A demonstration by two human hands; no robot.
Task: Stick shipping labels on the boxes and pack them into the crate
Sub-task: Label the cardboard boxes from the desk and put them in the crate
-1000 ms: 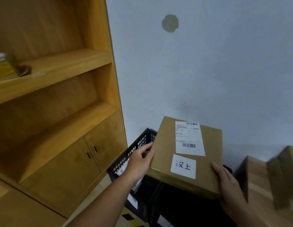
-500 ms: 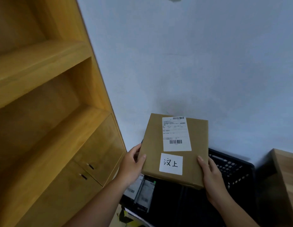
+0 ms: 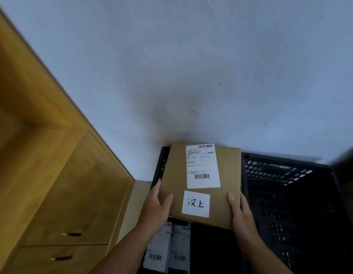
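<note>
A flat brown cardboard box is held level over the left part of a black perforated crate. On its top are a white shipping label with barcodes and a smaller white sticker with handwritten characters. My left hand grips the box's near left corner, thumb on top. My right hand grips its near right corner, thumb on top. Below the box, inside the crate, two labelled parcels stand on edge.
A wooden cabinet with shelves and two doors with small handles stands directly left of the crate. A pale wall rises behind the crate. A dark blurred shape sits at the right edge.
The view tilted down and the box came lower over the crate's left part. Both hands keep their grip on the box's near corners. More of the crate's inside shows.
</note>
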